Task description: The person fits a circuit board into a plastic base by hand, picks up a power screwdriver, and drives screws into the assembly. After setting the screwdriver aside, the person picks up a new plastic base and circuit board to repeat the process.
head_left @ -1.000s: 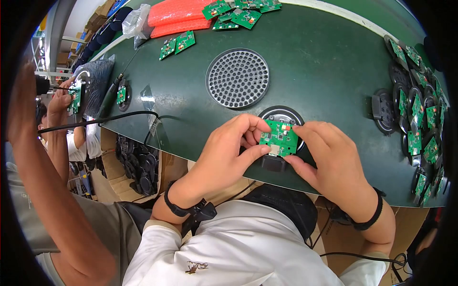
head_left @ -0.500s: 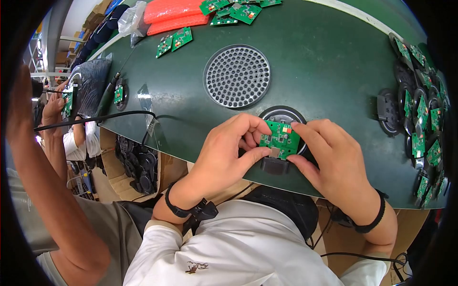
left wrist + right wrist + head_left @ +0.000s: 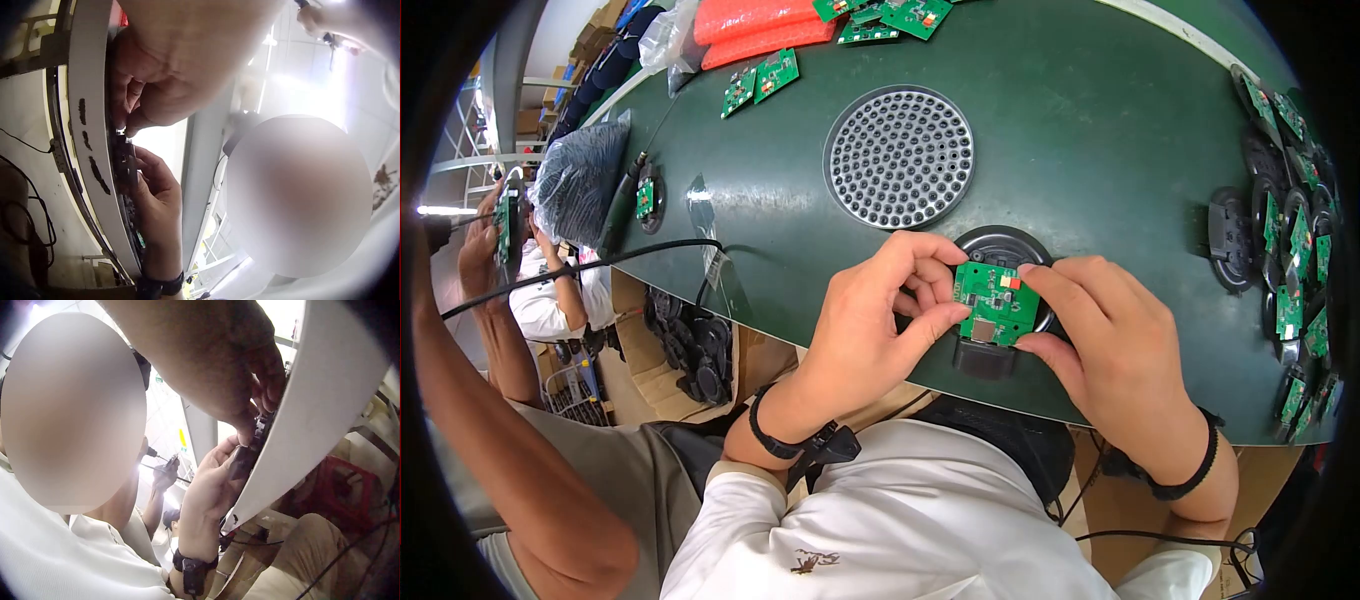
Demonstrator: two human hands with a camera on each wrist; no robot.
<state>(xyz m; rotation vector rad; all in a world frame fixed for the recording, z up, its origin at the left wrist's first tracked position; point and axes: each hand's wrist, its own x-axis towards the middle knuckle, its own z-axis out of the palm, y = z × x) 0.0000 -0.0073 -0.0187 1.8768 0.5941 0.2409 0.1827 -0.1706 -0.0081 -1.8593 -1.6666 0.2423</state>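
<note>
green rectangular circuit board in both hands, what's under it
Under the board, a round black housing shows on the far side, a black block nearer; the part directly beneath is covered.

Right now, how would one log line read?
left hand: holds board | right hand: holds board | black base: under board

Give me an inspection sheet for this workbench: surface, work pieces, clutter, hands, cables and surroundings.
Surface: green tabletop, with a clear strip at its left side.
Work pieces: circuit board held over a round black housing; seating cannot be told.
Clutter: round pitted tray, loose boards by red bubble wrap, heap of boards and housings at right.
Hands: left hand grips the circuit board's left side, right hand its right side.
Cables: a black cable crosses the tabletop's left edge.
Surroundings: another person at left; carton of black parts below the tabletop.
</note>
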